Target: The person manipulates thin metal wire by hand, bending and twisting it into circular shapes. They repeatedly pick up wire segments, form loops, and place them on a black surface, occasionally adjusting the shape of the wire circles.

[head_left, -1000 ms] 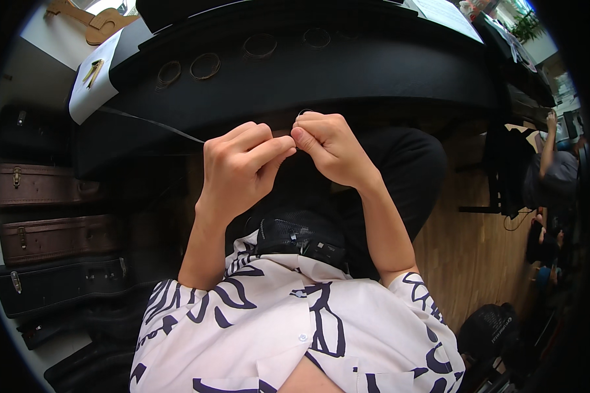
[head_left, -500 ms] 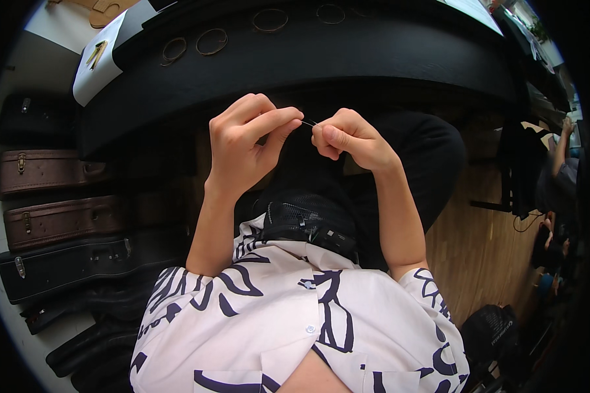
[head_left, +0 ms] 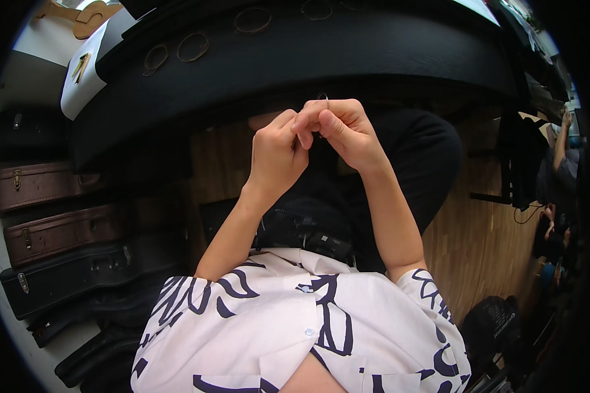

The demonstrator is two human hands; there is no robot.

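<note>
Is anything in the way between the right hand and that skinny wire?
Nothing visible: the thin wire curves up right at the right hand. The left hand is up against that hand, and together they hide the rest.

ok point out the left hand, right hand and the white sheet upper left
Left hand point(head_left: 277, 155), head view: back of the hand
Right hand point(head_left: 353, 139), head view: base of the thumb
White sheet point(head_left: 83, 90), head view: bare lower part

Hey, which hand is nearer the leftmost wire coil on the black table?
Left. The left hand is nearer the body and rightward from the leftmost wire coil; the right hand is farther right.
</note>
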